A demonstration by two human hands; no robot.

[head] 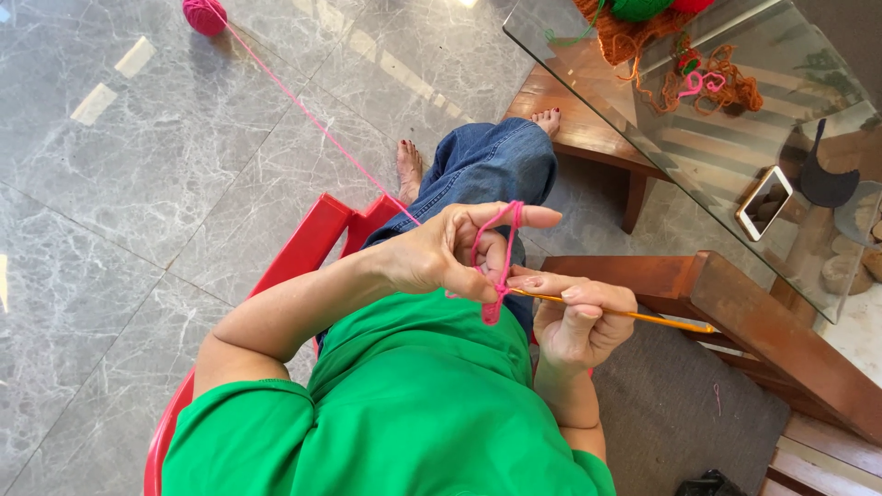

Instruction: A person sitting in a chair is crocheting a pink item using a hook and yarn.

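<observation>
grey marble floor tiles (pixel 138 230) fill most of the view, with a red plastic chair (pixel 303 248) under the seated person and a glass-topped table (pixel 735 156) at upper right. the left hand (pixel 441 253) is partly curled: its forefinger is stretched out with pink yarn (pixel 501 243) looped over it, while thumb and middle finger pinch the yarn at a small knot just below. a short tail of yarn hangs from that pinch. the right hand (pixel 579 321) is closed around a thin yellow crochet hook (pixel 634 317), forefinger laid along the shaft, the tip meeting the yarn at the pinch. the pink strand runs taut from the left hand up across the floor to a pink yarn ball (pixel 204 16) lying well apart at the top left. orange and pink yarn scraps (pixel 707 83) and a phone (pixel 764 202) lie on the table.
</observation>
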